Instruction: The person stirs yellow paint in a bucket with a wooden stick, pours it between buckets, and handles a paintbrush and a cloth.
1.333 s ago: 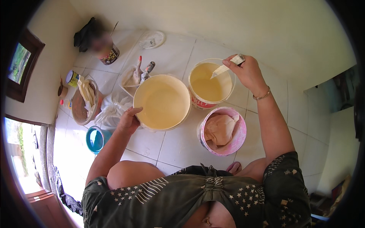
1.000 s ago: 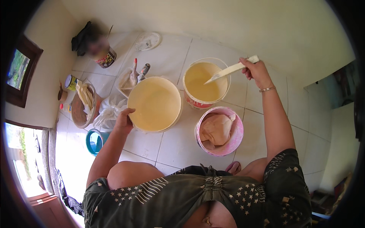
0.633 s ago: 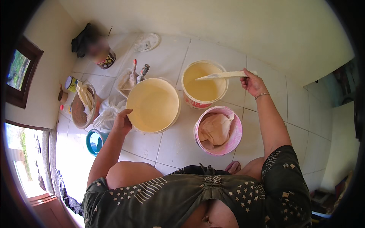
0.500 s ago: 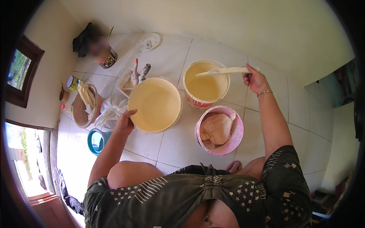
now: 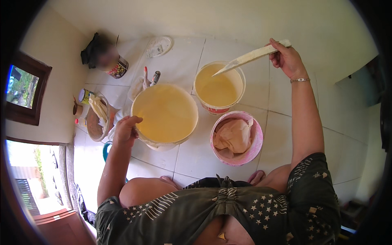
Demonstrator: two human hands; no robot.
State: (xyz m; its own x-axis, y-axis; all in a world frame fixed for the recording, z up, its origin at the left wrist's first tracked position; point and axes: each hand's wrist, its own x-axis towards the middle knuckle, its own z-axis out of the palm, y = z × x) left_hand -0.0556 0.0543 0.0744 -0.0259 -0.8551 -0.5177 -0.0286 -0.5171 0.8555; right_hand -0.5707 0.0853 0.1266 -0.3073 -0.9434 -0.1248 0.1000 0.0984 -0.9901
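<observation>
My left hand (image 5: 127, 130) grips the near left rim of a large bucket (image 5: 165, 145) with pale yellow liquid in it. My right hand (image 5: 286, 59) is closed round the upper end of a flat, paint-coated stirring stick (image 5: 253, 55). The stick slants down to the left, and its tip is over a second bucket (image 5: 214, 108), which also holds yellow liquid. Whether the tip touches that liquid I cannot tell. Closer to me stands a pink-stained bucket (image 5: 258, 149) with crumpled brownish paper or plastic (image 5: 233, 136) inside.
On the left are a basin (image 5: 110, 126) with yellowish cloth, a small tin (image 5: 85, 96) and a partly hidden turquoise pail (image 5: 107, 151). Tool handles (image 5: 156, 76) stick up behind the large bucket. A round lid (image 5: 159, 47) and a patterned tin (image 5: 118, 68) lie farther back by the wall.
My right hand has risen and moved right, lifting the stick into a steeper slant. The large bucket in my left hand looks bigger and higher, now covering part of the things behind it.
</observation>
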